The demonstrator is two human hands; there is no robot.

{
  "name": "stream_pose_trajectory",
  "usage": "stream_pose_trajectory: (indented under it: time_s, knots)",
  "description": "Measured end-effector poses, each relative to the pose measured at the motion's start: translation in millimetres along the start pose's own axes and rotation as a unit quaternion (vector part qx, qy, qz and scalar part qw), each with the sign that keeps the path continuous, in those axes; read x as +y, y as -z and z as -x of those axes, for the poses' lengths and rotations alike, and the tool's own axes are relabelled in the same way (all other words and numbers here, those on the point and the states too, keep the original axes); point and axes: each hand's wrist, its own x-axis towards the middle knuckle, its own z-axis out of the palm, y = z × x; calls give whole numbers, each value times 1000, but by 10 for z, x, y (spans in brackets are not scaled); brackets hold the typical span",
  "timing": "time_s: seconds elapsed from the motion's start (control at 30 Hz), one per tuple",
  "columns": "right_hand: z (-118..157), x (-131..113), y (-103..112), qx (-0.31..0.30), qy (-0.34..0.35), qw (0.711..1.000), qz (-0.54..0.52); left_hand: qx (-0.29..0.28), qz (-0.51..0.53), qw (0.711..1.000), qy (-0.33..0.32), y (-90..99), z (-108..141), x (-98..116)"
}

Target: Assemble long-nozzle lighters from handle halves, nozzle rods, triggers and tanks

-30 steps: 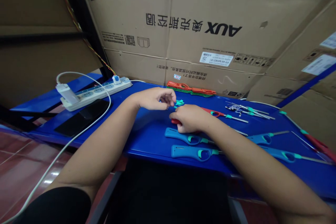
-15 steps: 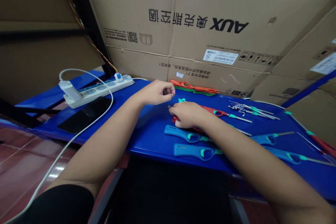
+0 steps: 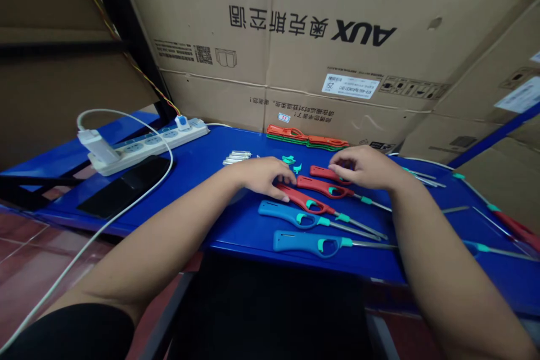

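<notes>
My left hand (image 3: 266, 177) closes its thumb and fingers around the handle end of a red gas lighter (image 3: 301, 200). Above it lies a second red lighter (image 3: 320, 185), with a teal trigger and a metal rod. My right hand (image 3: 365, 166) has curled fingers at the front part of a third red lighter (image 3: 321, 172), hiding much of it. Nearer me are two blue lighters (image 3: 283, 214) with long metal rods. Small teal trigger pieces (image 3: 288, 160) and several silver cylinders (image 3: 237, 156) lie beyond my left hand.
Orange and green lighter shells (image 3: 287, 133) are stacked against a big cardboard box (image 3: 211, 95) at the back. A power strip (image 3: 143, 146), a black phone (image 3: 124, 187) and a white cable occupy the left. More metal rods (image 3: 426, 177) lie right on the blue table (image 3: 236, 225).
My right hand has moved right and away from me, uncovering red lighters and rods. My left hand has come down toward me onto a red lighter, uncovering the silver cylinders.
</notes>
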Motion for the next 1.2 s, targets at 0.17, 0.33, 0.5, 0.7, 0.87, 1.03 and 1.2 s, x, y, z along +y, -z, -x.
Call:
stream_pose_trajectory:
  time_s: [0.17,0.33,0.5,0.7,0.87,1.03,1.2]
  knots:
    - [129,292,-78,-126,-83,988,-42,-29,-19,999,-2,-100,-75,11]
    - [21,142,-185,-129,-50,990,1,-13,-22,1000,-7,-72,-82,63]
    - [-39,46,-262,-143,-31,987,66,-26,-18,1000,-2,-55,-101,112]
    - [25,77,-187,-93,9,995,39,9,-11,1000,-13,-16,-66,85]
    - [59,120,-136,-57,15,998,-4,31,-3,999,-20,33,-30,24]
    - [28,195,-190,-61,23,998,-5,5,4,999,-36,4,-39,-16]
    - [43,172,-183,-36,1,998,-43,24,36,998,-37,-5,-37,-28]
